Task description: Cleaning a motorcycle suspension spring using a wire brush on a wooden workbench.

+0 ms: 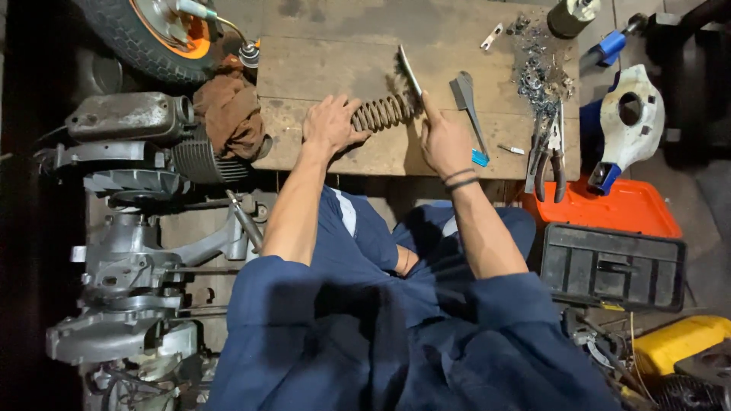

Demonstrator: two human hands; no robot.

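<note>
Nearby, orange tray (609, 209) under pliers (550, 156), black toolbox (613, 266)

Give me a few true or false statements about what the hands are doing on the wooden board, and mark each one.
1. The left hand rests on a rusty coil spring. True.
2. The right hand holds a hammer. False: it holds a flat brush against the spring's end.
3. Pliers lie on the board to the right of the right hand. True.
4. The spring stands upright. False: it lies on its side on the board.
5. The orange tray sits to the person's left. False: it is on the right, below the pliers.
</note>
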